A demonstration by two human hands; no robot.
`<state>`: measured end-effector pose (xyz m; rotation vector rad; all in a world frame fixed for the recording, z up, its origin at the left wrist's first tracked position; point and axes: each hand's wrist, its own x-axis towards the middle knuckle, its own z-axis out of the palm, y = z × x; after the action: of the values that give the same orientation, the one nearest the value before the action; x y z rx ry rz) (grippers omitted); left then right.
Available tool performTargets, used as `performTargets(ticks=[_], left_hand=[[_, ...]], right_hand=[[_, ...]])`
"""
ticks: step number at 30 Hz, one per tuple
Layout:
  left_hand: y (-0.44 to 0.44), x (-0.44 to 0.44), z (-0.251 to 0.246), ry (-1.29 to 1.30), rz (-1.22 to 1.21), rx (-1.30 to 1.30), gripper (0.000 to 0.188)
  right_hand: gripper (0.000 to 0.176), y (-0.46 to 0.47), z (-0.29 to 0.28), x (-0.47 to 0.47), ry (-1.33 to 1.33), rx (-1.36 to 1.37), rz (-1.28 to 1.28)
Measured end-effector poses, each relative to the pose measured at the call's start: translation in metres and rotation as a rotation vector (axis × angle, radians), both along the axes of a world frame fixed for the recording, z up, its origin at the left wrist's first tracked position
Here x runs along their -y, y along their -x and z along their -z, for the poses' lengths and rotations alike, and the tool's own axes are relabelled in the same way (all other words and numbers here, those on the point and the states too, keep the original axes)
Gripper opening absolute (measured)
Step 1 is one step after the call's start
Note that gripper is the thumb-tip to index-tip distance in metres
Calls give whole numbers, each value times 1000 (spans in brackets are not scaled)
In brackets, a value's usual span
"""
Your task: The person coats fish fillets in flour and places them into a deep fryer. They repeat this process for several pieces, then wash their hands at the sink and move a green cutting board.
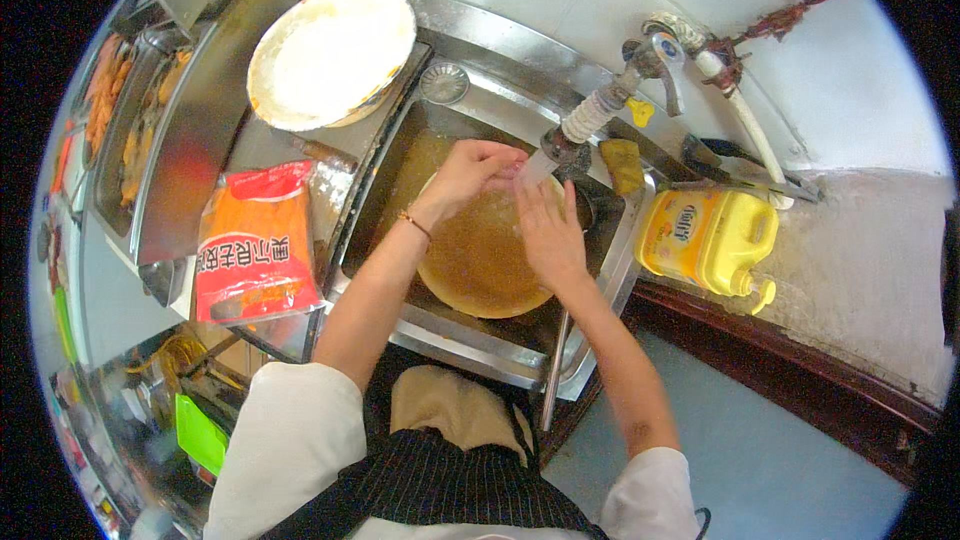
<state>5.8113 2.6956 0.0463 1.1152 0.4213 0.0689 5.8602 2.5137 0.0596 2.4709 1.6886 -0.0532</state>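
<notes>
Water runs from a cloth-wrapped tap (pixel 592 116) over my hands above a metal sink (pixel 442 330). My left hand (pixel 480 169), with its fingers bent, meets the stream from the left; whether something small lies within it cannot be told. My right hand (pixel 547 229) is spread flat at the stream, fingers apart and holding nothing visible. Below both hands, a round basin (pixel 484 270) of brownish water stands in the sink. A metal handle (pixel 556 371) leans over the sink's front edge, beside my right forearm.
A sponge (pixel 621 166) and a yellow detergent jug (pixel 705 240) stand right of the tap. On the left are a red food packet (pixel 259 240), a large white bowl (pixel 330 56) and trays of food (pixel 150 127). A small strainer (pixel 444 82) sits at the sink's back corner.
</notes>
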Motion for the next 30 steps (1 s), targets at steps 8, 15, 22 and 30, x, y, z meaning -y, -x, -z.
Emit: performTargets(ticks=[8, 15, 22, 30], left_hand=[[-15, -30, -14, -656, 315, 108, 14], [-16, -40, -20, -584, 378, 148, 18], [-12, -42, -20, -196, 420, 74, 18], [-12, -37, -1, 349, 450, -34, 27]], right_hand=[[55, -32, -27, 9, 76, 59, -230], [68, -42, -43, 8, 130, 63, -322], [69, -40, -53, 3, 124, 29, -346], [65, -49, -49, 5, 97, 80, -418]])
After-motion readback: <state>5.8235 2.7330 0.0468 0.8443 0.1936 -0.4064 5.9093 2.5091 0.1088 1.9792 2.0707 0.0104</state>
